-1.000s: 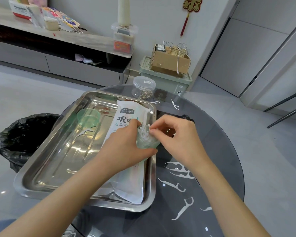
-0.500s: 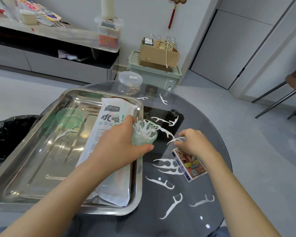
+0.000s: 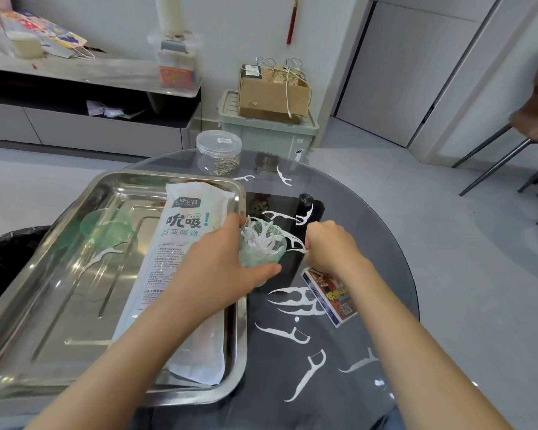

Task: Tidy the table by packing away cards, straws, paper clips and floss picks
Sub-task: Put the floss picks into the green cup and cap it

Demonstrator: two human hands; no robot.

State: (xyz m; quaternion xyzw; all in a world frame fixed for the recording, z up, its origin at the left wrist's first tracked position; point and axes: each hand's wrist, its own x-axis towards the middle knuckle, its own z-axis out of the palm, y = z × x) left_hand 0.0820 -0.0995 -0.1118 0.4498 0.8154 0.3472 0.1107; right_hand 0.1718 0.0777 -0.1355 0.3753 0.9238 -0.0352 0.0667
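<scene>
Left hand [image 3: 221, 262] grips the cup [image 3: 261, 254] while right hand [image 3: 333, 246] pinches a pick [image 3: 295, 244], probably light, stiff plastic, slippery on the desk [image 3: 370, 197], best taken mid-handle.

right hand [image 3: 333, 246] swung out to the table by the card [image 3: 330, 293] and grabbed picks [image 3: 295, 243] | now back up at the cup [image 3: 261, 248] rim, pinching them
</scene>
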